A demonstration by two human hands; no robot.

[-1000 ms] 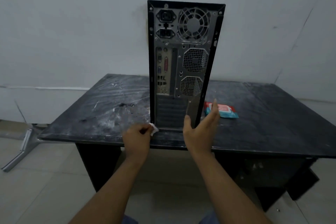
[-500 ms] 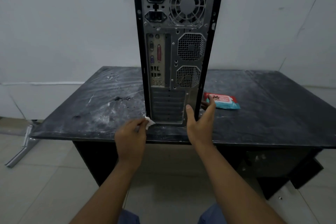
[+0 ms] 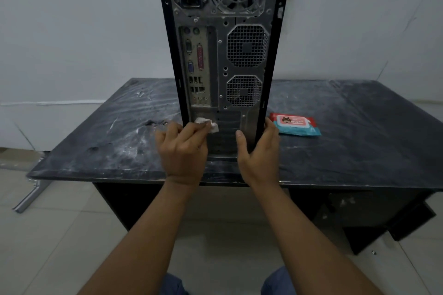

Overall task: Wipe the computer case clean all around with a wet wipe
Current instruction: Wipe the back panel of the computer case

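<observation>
Wet wipe [image 3: 208, 124] pressed low on computer case [image 3: 223, 55] rear — pinched by left hand [image 3: 182, 148].
Right rear edge is clasped by right hand [image 3: 259, 151].

Left hand [image 3: 183, 148] presses wet wipe [image 3: 208, 124] on computer case [image 3: 225, 60]; right hand [image 3: 260, 151] grips its edge.

Black computer case [image 3: 223, 55] upright on table, rear panel facing, crumpled white wet wipe [image 3: 211, 124] against its lower rear

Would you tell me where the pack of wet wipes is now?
In the head view, the pack of wet wipes lies on the black table, right of the computer case, beside the right hand.
</observation>
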